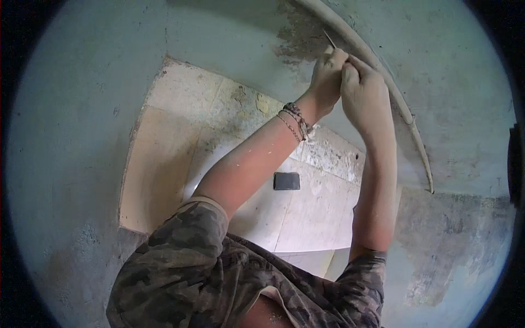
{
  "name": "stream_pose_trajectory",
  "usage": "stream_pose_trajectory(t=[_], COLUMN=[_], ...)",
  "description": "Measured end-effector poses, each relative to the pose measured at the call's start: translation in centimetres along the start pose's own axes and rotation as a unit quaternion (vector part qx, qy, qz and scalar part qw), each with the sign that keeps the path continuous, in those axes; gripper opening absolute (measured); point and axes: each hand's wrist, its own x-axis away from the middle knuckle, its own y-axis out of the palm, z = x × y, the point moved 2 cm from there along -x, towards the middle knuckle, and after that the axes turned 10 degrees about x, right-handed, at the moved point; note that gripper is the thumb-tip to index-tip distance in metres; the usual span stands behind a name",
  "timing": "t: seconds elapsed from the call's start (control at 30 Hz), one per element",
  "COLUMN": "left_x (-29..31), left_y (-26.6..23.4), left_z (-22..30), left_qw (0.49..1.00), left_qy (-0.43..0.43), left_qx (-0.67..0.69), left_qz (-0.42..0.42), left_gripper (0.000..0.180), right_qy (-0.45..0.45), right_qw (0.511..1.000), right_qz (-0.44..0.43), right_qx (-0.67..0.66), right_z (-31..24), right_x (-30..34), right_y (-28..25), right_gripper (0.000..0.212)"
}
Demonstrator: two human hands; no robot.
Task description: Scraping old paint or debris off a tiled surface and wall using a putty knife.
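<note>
Both my arms reach up together to the green wall (240, 27), close to a long pale pipe (377, 63) that runs along it. My left hand (327, 76) is closed in a fist, with a thin, dark pointed tool (329, 39) sticking out past its fingers. The tool's exact kind does not show. Right against it, my right hand (369, 98) has its thumb and fingers pressed together. Whatever is between those fingers is hidden. Behind the tool's tip, a brown patch of peeled paint (301, 33) marks the wall.
Pale tiles (169, 158) with stained, flaking areas lie below my arms. A dark rectangular flat thing (286, 181) rests on them. Grey worn plaster (448, 240) shows at the lower right. Something dark (514, 164) stands at the right rim.
</note>
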Motion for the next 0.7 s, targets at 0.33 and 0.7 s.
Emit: stream_pose_trajectory(t=[0.33,0.7], left_x=[0.5,-3.7], left_y=[-7.1,-8.4], left_z=[-3.5,-0.9], left_qw=[0.959,0.933], left_qy=[-0.235,-0.255], left_qx=[-0.159,-0.248], left_qz=[-0.018,-0.05], left_gripper=[0.021,0.035], right_qy=[-0.022,-0.025], right_qw=[0.961,0.922], right_qz=[0.234,0.344], right_qx=[-0.145,-0.178], right_z=[5.6,2.6], right_x=[5.6,1.4], right_y=[17.8,21.1], right_gripper=[0.049,0.044])
